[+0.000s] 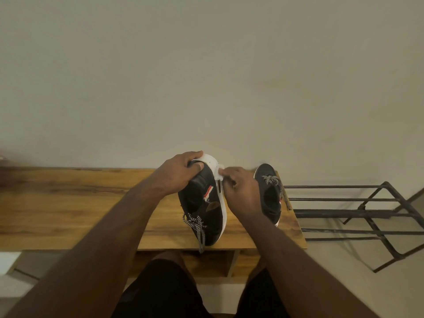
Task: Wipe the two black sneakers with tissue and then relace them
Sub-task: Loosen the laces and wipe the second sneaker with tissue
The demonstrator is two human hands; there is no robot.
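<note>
Step in hand, by my reading: wiping, first sneaker. The left hand point(181, 174) gripped the near sneaker point(202, 207) at its upper end, fingers curled over the edge and thumb on the black upper, holding it tipped on its side on the bench point(91, 203) with the white sole point(221, 203) turned toward the right hand point(241, 193). The right hand was closed, fingertips pinching a small white tissue point(220, 172) against the sole rim, just beside the left hand's fingers. The lace point(195, 222) hung loose below the left wrist, trailing off the bench edge. The second sneaker point(270, 193) stood just beyond the right hand, partly hidden by it, its lace also slack. A metal rack point(358, 214) stood further out on that side.

Next move, I judged: draw the tissue along the sole toward the wrist end, keeping the left grip firm so the sneaker does not roll. Second sneaker and relacing not yet done.
</note>
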